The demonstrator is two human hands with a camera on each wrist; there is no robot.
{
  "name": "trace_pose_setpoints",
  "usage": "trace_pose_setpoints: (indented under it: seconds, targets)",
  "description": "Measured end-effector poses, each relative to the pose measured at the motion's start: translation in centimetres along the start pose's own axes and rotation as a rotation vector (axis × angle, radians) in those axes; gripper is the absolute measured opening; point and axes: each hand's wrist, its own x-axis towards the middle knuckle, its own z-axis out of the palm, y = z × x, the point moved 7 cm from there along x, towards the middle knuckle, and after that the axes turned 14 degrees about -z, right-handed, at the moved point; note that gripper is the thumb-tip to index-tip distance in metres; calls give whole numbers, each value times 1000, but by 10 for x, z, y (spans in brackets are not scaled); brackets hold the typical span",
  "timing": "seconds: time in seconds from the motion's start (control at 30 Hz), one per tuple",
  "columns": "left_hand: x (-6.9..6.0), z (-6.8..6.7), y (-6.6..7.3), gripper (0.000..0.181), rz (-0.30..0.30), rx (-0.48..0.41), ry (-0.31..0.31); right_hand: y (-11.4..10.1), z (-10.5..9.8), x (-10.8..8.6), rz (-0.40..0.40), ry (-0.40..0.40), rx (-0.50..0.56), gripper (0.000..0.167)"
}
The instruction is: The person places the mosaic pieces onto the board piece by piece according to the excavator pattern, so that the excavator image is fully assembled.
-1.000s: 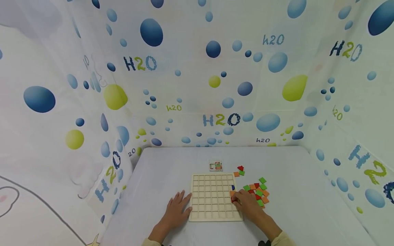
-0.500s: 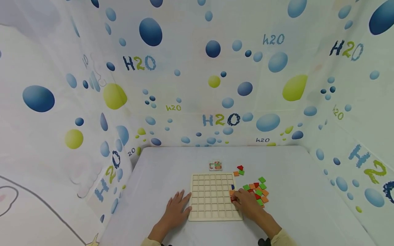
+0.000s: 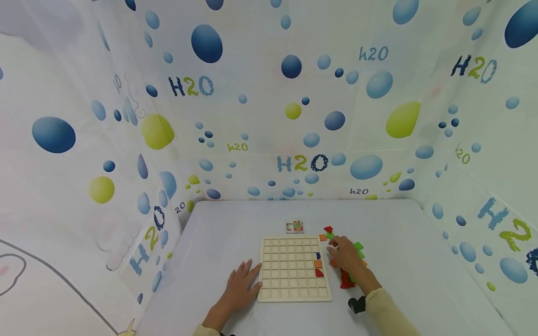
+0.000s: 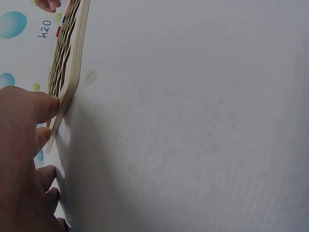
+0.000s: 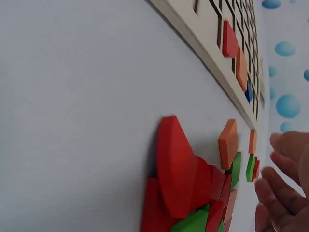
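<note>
My left hand [image 3: 240,288] lies with spread fingers at the left edge of the wooden grid board [image 3: 290,299]; in the left wrist view its thumb touches the rim. Along the board's right column sit a blue piece [image 3: 318,255], an orange square [image 3: 317,264] and a red piece [image 3: 319,273]. My right hand [image 3: 346,254] hovers over the pile of coloured pieces [image 3: 346,281] right of the board, fingers loosely bent. In the right wrist view, no piece shows between the fingers of the right hand [image 5: 285,183]; red pieces [image 5: 175,169] lie near it.
A small picture card [image 3: 294,226] lies behind the board. By the board's back right corner are an orange piece [image 3: 322,237], a red piece [image 3: 328,229] and a green one. A patterned curtain [image 3: 260,116] surrounds the white table [image 3: 227,224].
My right hand has left the board's right column and moved right and back over the pile, uncovering the red piece in the grid. The left hand has stayed put.
</note>
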Motion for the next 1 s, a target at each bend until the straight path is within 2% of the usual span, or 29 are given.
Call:
trace_pose_setpoints:
  seconds: [0.13, 0.4, 0.77, 0.9, 1.0]
  targets:
    - [-1, -1, 0, 57, 1, -13, -4, 7, -5, 14, 35, 49, -32, 27]
    - [0, 1, -1, 56, 1, -9, -2, 18, 5, 32, 92, 53, -164, 44]
    - [-1, 0, -1, 56, 14, -19, 15, 12, 6, 39, 118, 82, -182, 37]
    - [0, 1, -2, 56, 6, -8, 15, 13, 8, 41, 105, 86, -185, 39]
    - [0, 2, -2, 57, 1, -12, 7, 13, 8, 41, 83, 70, -227, 35]
